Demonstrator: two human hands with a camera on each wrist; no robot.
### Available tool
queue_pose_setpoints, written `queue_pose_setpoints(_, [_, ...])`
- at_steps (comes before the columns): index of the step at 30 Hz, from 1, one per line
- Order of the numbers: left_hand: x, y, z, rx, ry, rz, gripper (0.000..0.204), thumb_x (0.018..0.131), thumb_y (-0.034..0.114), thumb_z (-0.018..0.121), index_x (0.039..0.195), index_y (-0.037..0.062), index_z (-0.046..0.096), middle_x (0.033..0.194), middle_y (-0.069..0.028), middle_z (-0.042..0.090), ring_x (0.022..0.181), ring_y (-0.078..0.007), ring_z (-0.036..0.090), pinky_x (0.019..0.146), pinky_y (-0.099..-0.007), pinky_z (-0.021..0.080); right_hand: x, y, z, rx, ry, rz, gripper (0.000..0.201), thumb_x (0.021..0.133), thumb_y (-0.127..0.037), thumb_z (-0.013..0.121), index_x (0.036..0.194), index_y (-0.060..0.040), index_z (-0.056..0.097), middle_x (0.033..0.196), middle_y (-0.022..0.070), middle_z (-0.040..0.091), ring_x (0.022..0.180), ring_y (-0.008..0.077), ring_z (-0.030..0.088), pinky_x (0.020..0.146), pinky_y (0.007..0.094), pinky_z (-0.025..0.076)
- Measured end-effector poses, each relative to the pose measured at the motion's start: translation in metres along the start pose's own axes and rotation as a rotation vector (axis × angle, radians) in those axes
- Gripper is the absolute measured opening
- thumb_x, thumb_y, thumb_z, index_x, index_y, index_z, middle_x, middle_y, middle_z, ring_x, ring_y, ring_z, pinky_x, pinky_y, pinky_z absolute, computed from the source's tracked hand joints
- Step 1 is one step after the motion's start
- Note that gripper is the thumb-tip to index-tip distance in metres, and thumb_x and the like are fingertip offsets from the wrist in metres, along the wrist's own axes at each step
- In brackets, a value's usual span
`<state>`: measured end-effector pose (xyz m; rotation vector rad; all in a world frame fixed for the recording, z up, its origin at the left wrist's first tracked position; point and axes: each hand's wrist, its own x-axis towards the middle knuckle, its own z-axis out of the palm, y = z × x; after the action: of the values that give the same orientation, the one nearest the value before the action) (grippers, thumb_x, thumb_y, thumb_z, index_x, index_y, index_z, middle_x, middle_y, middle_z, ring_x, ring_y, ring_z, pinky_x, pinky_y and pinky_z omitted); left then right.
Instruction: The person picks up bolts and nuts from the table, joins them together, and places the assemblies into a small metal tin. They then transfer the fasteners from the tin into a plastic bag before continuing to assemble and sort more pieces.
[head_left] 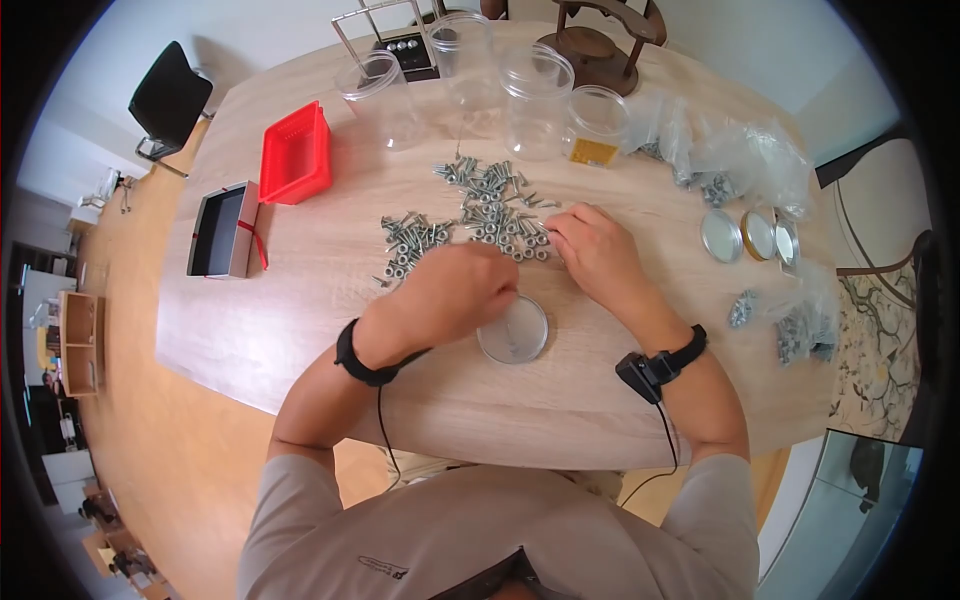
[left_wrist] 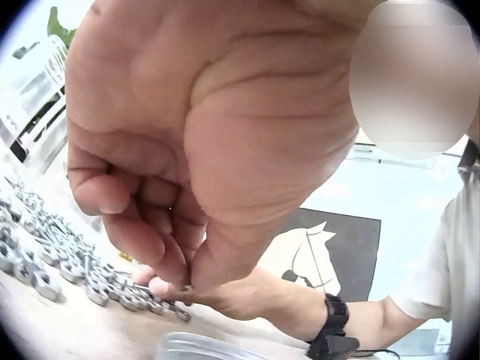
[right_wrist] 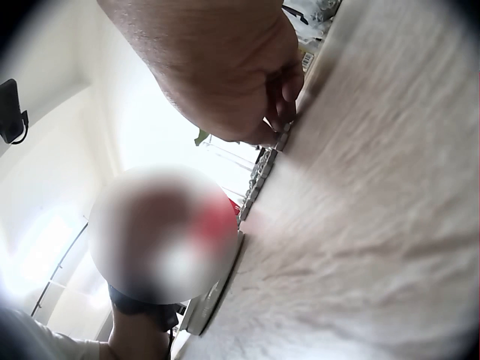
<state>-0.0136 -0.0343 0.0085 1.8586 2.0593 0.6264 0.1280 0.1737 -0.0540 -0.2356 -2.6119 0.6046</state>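
My left hand (head_left: 450,290) is held over a round clear shallow lid (head_left: 512,345), its fingers curled and the thumb meeting the index finger. In the left wrist view a tiny metal glint shows at those fingertips (left_wrist: 176,274); I cannot tell what kind of fastener it is. A thin greyish shape appears within the lid. At the right edge of a pile of screws and nuts (head_left: 490,205), my right hand (head_left: 597,255) reaches down. Its thumb and fingertips pinch at a small metal fastener on the table there. A smaller heap of screws and nuts (head_left: 412,240) lies partly behind the left hand.
Several clear plastic jars (head_left: 535,105) stand behind the pile. To the left are a red basket (head_left: 297,155) and a dark-lined box (head_left: 222,232). On the right lie jar lids (head_left: 721,236) and plastic bags of fasteners (head_left: 750,165).
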Motion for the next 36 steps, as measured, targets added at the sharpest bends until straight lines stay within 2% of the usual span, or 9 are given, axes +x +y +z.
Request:
queue_pose_setpoints(5, [-0.004, 0.004, 0.001, 0.003, -0.214, 0.009, 0.016, 0.097, 0.018, 0.065, 0.094, 0.0045, 0.073, 0.095, -0.0161, 0.073, 0.093, -0.0387, 0.072, 0.081, -0.0492, 0.058, -0.001, 0.003, 0.003, -0.011, 0.016, -0.01, 0.01, 0.097, -0.015, 0.072, 0.106, -0.0109, 0.076, 0.102, 0.0057, 0.07, 0.101, 0.0292, 0.07, 0.083, 0.0431, 0.059])
queue_pose_setpoints(11, [0.012, -0.024, -0.024, -0.019, 0.067, -0.068, 0.024, 0.099, 0.012, 0.065, 0.12, 0.003, 0.073, 0.107, -0.0199, 0.075, 0.098, -0.0409, 0.071, 0.086, -0.0476, 0.056, -0.001, 0.001, -0.002, -0.095, 0.004, -0.025, 0.009, 0.094, -0.017, 0.074, 0.1, -0.0113, 0.074, 0.096, 0.0054, 0.067, 0.097, 0.0275, 0.071, 0.08, 0.0421, 0.06])
queue_pose_setpoints(12, [0.017, -0.032, -0.029, 0.037, 0.019, -0.107, 0.035, 0.1, 0.008, 0.063, 0.134, 0.0021, 0.067, 0.128, -0.023, 0.071, 0.115, -0.0415, 0.069, 0.099, -0.0477, 0.055, -0.002, 0.0, -0.003, -0.111, -0.003, -0.031, 0.008, 0.093, -0.017, 0.075, 0.099, -0.0113, 0.074, 0.095, 0.0052, 0.067, 0.096, 0.027, 0.071, 0.079, 0.0421, 0.06])
queue_pose_setpoints(15, [0.033, -0.075, -0.019, 0.215, 0.17, -0.019, 0.047, 0.098, 0.006, 0.063, 0.145, 0.0013, 0.058, 0.146, -0.0242, 0.062, 0.134, -0.0423, 0.06, 0.113, -0.0471, 0.05, -0.003, 0.0, -0.002, -0.156, -0.005, -0.046, 0.008, 0.091, -0.018, 0.075, 0.094, -0.011, 0.072, 0.094, 0.0048, 0.066, 0.095, 0.0264, 0.071, 0.078, 0.0428, 0.06])
queue_pose_setpoints(16, [0.04, -0.066, -0.031, 0.179, 0.049, -0.131, 0.056, 0.095, 0.003, 0.063, 0.151, 0.0004, 0.052, 0.154, -0.024, 0.056, 0.144, -0.0426, 0.053, 0.121, -0.0464, 0.044, -0.002, 0.0, -0.002, -0.157, 0.009, -0.064, 0.008, 0.091, -0.018, 0.075, 0.092, -0.0108, 0.071, 0.093, 0.0048, 0.066, 0.094, 0.0264, 0.071, 0.077, 0.0429, 0.06])
queue_pose_setpoints(21, [0.061, -0.096, -0.02, 0.194, 0.047, -0.094, 0.064, 0.089, -0.001, 0.066, 0.152, -0.0002, 0.053, 0.154, -0.0258, 0.056, 0.144, -0.0433, 0.052, 0.12, -0.0482, 0.044, -0.002, 0.004, -0.001, -0.143, 0.092, -0.133, 0.009, 0.09, -0.016, 0.073, 0.084, -0.0098, 0.07, 0.092, 0.0056, 0.065, 0.09, 0.0272, 0.071, 0.075, 0.0438, 0.06])
queue_pose_setpoints(30, [0.053, -0.07, -0.004, 0.208, -0.002, -0.09, 0.072, 0.083, -0.01, 0.054, 0.153, 0.0014, 0.051, 0.153, -0.0229, 0.057, 0.145, -0.0416, 0.051, 0.12, -0.0472, 0.045, -0.004, -0.003, -0.001, -0.136, -0.019, -0.088, 0.009, 0.088, -0.013, 0.072, 0.082, -0.0089, 0.068, 0.087, 0.008, 0.065, 0.087, 0.0285, 0.071, 0.074, 0.0443, 0.06])
queue_pose_setpoints(33, [0.047, -0.067, -0.005, 0.223, 0.017, -0.074, 0.069, 0.083, -0.009, 0.056, 0.151, 0.0018, 0.053, 0.154, -0.0189, 0.058, 0.146, -0.0384, 0.051, 0.117, -0.0479, 0.048, -0.002, -0.003, 0.004, -0.113, 0.079, -0.061, 0.006, 0.088, -0.012, 0.072, 0.085, -0.0071, 0.072, 0.086, 0.0086, 0.069, 0.084, 0.029, 0.072, 0.074, 0.043, 0.06])
queue_pose_setpoints(36, [0.045, -0.075, -0.002, 0.209, 0.038, -0.038, 0.068, 0.084, -0.009, 0.057, 0.15, 0.0022, 0.054, 0.155, -0.0167, 0.058, 0.147, -0.0363, 0.05, 0.115, -0.0477, 0.049, 0.006, -0.024, -0.024, 0.335, -0.073, 0.052, 0.01, 0.087, -0.015, 0.074, 0.091, -0.0061, 0.076, 0.088, 0.0093, 0.074, 0.081, 0.0291, 0.073, 0.074, 0.0406, 0.059])
